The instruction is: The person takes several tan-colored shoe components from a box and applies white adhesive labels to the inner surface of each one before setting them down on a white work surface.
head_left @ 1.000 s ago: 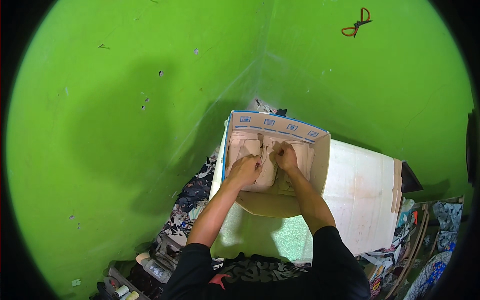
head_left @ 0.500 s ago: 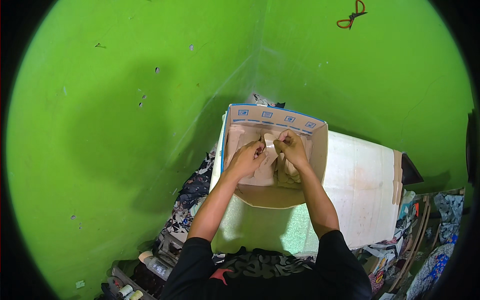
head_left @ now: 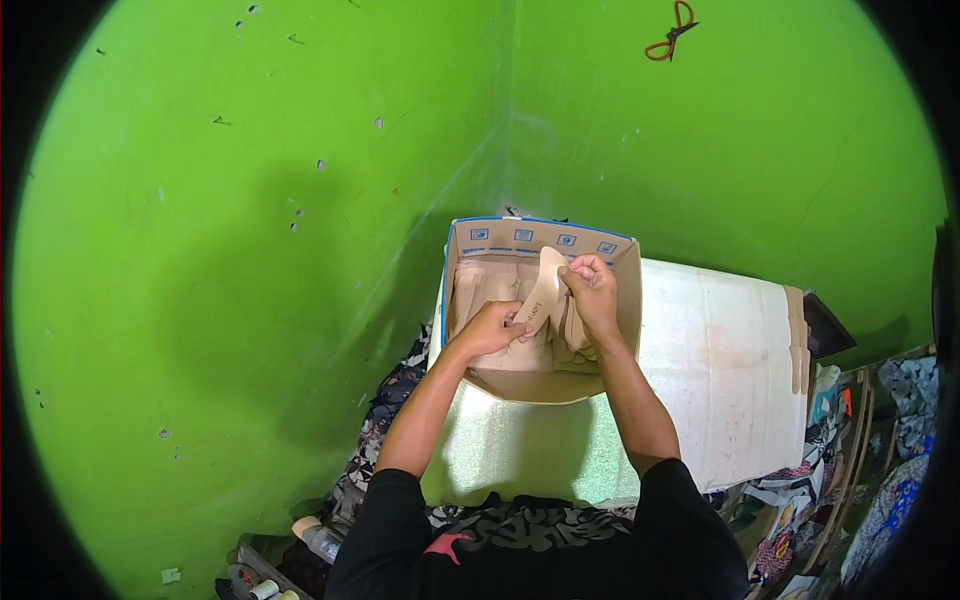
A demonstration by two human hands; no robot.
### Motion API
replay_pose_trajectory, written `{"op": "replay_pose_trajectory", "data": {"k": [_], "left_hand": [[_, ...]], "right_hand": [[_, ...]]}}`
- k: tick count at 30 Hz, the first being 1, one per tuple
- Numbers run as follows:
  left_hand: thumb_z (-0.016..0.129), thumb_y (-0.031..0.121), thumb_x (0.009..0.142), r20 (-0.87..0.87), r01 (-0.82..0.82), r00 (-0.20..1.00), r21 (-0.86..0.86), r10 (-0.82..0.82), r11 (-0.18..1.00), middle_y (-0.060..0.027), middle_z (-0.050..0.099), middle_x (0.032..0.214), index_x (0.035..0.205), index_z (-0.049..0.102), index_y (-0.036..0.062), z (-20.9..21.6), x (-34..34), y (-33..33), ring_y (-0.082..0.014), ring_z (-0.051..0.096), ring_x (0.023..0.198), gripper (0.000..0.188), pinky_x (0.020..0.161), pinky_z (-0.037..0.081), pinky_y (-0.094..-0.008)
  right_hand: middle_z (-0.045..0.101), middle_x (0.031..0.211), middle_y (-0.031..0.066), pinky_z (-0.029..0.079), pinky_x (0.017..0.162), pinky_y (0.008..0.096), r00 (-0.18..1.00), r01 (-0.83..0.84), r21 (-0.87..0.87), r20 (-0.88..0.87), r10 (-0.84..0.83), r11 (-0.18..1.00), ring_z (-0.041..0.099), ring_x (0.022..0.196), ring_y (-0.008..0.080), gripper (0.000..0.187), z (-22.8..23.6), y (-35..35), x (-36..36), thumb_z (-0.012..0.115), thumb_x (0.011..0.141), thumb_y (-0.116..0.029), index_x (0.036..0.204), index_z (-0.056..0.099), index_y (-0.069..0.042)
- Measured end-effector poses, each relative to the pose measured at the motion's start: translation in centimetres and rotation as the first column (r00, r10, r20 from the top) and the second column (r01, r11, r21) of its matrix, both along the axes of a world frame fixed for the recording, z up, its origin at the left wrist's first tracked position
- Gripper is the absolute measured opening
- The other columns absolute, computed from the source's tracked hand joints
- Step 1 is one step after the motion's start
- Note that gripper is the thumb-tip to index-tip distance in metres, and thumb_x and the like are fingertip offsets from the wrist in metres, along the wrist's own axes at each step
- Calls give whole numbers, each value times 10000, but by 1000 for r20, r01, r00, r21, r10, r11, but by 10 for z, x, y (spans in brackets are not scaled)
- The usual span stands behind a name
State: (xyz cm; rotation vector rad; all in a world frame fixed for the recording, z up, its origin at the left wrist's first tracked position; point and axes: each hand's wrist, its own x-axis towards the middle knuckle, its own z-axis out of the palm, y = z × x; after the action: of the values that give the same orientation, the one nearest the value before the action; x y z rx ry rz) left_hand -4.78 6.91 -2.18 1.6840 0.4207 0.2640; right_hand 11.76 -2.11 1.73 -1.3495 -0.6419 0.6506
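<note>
A beige shoe insole (head_left: 546, 285) with dark printing is stretched out at a slant between my two hands, above an open cardboard box. My left hand (head_left: 490, 328) pinches its lower end, thumb on top. Higher up, my right hand (head_left: 593, 293) grips the insole's right edge near the rounded upper end. Inside the box (head_left: 532, 388), which has a blue rim, more beige insoles (head_left: 492, 288) lie in stacks along the left and middle. Another layered pile (head_left: 574, 352) sits below my right hand, partly covered by it.
The box rests on a white-covered table (head_left: 720, 375) in a corner of green walls. Red-handled scissors (head_left: 674, 38) hang on the wall. Fabric scraps (head_left: 385, 405) lie left of the table, and more cloth (head_left: 895, 500) lies right. A bottle (head_left: 318, 540) stands lower left.
The insole has been raised and turned so more of its printed face shows. My right hand has moved slightly up its edge; my left hand now holds the lower end. The view has shifted a little.
</note>
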Motion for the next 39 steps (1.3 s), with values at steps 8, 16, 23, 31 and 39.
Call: {"op": "replay_pose_trajectory", "data": {"k": [8,16,23,31,39], "left_hand": [[604,52,843,120,8,993,-247,22,969,-76,650,785,959,609,-31,31,-5,-19,-119,608,672,143,567,504,-253],[613,125,862,88,-47,994,-259,72,965,-41,621,730,944,620,4,44,-17,-66,-79,560,593,146,540,454,-222],[583,265,892,250,-263,940,105,231,959,-6,561,690,896,613,-22,53,-10,-84,-64,465,623,289,603,405,-216],[489,333,940,219,-238,909,-423,353,875,-62,655,865,956,630,1,65,-4,-99,-96,582,763,361,708,454,-242],[518,336,924,188,-386,859,-374,476,844,-27,632,846,936,639,14,60,-3,-106,-87,560,771,344,714,432,-244]], "right_hand": [[618,837,45,457,629,208,965,-78,114,-240,104,990,569,723,87,214,9,-32,-24,648,815,-63,981,520,-21],[627,789,27,434,588,197,973,-208,6,-100,208,978,552,677,64,89,-11,-77,-42,622,834,-64,904,610,-9],[638,804,28,447,624,202,956,-279,-31,-100,274,960,571,704,66,120,11,-114,-49,585,832,-59,924,623,8],[640,802,37,450,612,224,851,-525,-200,-113,513,827,582,692,79,165,7,-151,-71,610,854,-138,947,615,-2],[625,738,49,471,597,229,870,-481,-112,-181,459,869,581,652,96,172,-7,-177,-75,602,876,-141,944,620,16]]}}
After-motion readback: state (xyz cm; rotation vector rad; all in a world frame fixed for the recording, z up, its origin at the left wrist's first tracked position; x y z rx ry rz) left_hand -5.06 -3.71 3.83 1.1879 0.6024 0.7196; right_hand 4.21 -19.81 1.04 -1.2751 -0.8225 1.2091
